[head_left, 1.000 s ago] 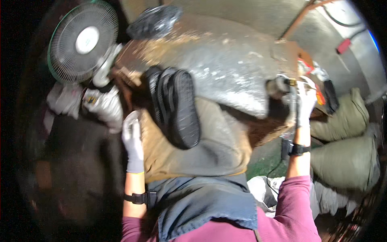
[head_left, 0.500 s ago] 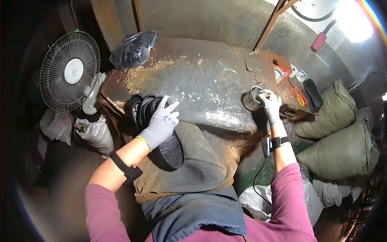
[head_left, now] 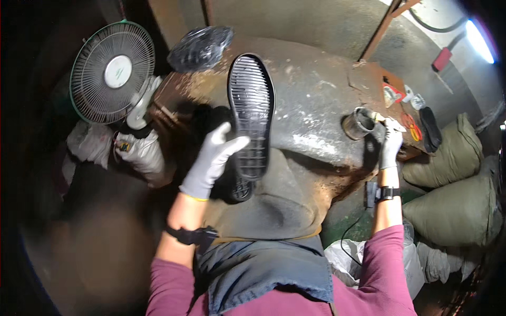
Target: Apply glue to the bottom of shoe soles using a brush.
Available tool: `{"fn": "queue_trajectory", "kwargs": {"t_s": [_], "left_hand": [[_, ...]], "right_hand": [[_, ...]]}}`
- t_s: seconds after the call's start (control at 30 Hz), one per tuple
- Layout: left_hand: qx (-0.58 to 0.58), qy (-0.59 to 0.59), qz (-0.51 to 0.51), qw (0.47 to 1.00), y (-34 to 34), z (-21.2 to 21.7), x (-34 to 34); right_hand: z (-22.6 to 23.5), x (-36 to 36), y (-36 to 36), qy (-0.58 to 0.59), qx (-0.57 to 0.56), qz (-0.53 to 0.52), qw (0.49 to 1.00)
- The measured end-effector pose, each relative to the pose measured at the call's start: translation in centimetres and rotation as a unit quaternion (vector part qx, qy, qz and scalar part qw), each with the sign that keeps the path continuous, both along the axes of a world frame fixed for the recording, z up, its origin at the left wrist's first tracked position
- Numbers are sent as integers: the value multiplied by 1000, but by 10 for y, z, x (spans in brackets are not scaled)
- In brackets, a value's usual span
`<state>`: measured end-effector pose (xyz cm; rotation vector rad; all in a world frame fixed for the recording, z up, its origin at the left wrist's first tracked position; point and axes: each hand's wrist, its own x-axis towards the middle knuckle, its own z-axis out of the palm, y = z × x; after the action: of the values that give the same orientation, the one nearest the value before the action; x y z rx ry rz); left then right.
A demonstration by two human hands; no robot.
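Note:
My left hand (head_left: 213, 157), in a white glove, is closed on black shoe soles. The front shoe sole (head_left: 252, 118) shows its ribbed, gridded face, with my thumb and a finger at its left edge. Another black sole (head_left: 240, 190) shows partly below and behind it; how many are stacked is hidden. On the bench to the right stands a small metal cup (head_left: 359, 126). Just right of it, my gloved right hand (head_left: 392, 138) is closed on a slim, pale-tipped tool (head_left: 376, 116), perhaps a brush, whose tip is at the cup's rim.
A worn bench (head_left: 311, 113) lies ahead, bearing a black plastic-wrapped bundle (head_left: 200, 48) at its far left. Orange-handled scissors (head_left: 415, 128) and a dark sole (head_left: 430, 129) lie at the right. A fan (head_left: 117, 72) stands left; green sacks (head_left: 453, 216) stand right. A cloth covers my lap.
My left hand has raised and turned the soles, so one's ribbed face now shows fully. My right hand has drawn back rightward from the cup with the slim tool. The view has shifted.

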<state>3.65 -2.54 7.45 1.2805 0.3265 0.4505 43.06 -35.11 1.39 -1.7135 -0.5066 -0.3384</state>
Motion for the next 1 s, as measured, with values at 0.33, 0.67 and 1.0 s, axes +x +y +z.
{"fn": "queue_trajectory", "kwargs": {"t_s": [0.33,0.67,1.0], "left_hand": [[-498,-293,-288,763,-40,-35,27],[-515,-120,-261,808,-66,-43,13],[-578,-88,-284,760,-63,-52,0]], "right_hand": [[50,-61,49,232,292,190,908],[46,-117,147,44,157,190,968],[60,-185,143,125,87,301,941]]}}
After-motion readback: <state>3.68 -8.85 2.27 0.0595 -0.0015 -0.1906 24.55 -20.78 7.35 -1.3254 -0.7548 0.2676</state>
